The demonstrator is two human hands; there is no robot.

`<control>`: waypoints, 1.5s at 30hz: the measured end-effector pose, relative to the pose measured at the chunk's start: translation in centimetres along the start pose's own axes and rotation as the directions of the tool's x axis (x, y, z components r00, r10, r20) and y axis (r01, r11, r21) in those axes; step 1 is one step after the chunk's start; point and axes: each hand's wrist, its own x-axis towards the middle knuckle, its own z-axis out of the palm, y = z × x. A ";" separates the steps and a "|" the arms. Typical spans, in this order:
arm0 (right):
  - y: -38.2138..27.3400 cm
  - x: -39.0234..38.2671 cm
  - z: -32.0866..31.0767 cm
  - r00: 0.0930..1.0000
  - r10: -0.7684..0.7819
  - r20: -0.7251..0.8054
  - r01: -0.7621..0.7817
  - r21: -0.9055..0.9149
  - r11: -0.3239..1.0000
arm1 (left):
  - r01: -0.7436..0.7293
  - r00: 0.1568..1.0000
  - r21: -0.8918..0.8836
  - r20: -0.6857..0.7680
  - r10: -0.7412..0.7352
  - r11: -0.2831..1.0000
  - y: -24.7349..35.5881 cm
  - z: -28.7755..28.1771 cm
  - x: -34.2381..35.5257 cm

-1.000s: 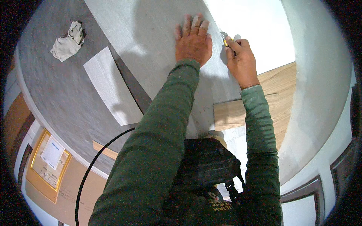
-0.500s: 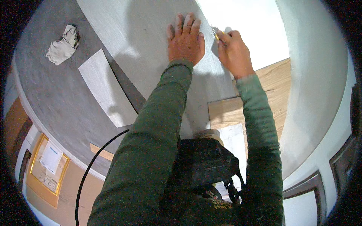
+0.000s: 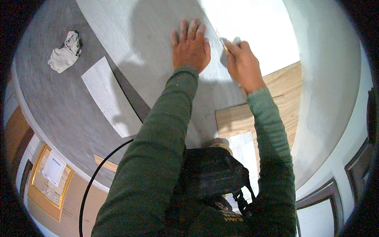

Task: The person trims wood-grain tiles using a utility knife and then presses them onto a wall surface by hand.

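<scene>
Left hand (image 3: 190, 47) pressed flat, fingers spread, on a large pale grey sheet (image 3: 158, 51); it grasps nothing. Right hand (image 3: 241, 65) just beside it, clenched round a thin yellow-handled tool (image 3: 224, 44), tip on the sheet near the left hand's fingertips; too blurred to tell whether it is a knife or a pencil. The sheet spreads over the middle of the view from the top edge down toward the person's chest, and turns bright white at upper right. Both forearms in dark green sleeves come up from the lower edge. Below the right wrist, wood-look planks (image 3: 252, 114) lie partly under the sheet's edge, with a small pale offcut (image 3: 244, 146) near them. To the left, darker grey floor (image 3: 51, 102) carries a pale strip (image 3: 104, 94) lying at a slant, a dark narrow strip (image 3: 130, 94) touching its right side, and a crumpled whitish rag (image 3: 65, 53) well apart at upper left. A black cable (image 3: 92, 177) curves across the lower left. A flat brown box with a white label (image 3: 49, 177) lies at far lower left. A black bag (image 3: 213, 173) hangs at the person's chest.
</scene>
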 end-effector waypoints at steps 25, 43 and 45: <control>-0.1 -0.3 0.3 0.999 0.013 -0.040 -0.012 0.033 0.999 | 0.007 1.000 -0.051 -0.014 -0.008 0.999 0.4 0.1 -0.8; -0.3 1.2 0.9 0.996 -0.043 -0.077 0.043 0.002 0.999 | 0.077 0.995 -0.081 0.073 -0.071 0.994 0.4 -0.5 -0.6; -1.1 3.7 0.7 0.990 -0.081 -0.114 0.079 -0.025 0.997 | 0.064 0.996 -0.070 0.061 -0.060 0.996 0.3 -0.4 -0.5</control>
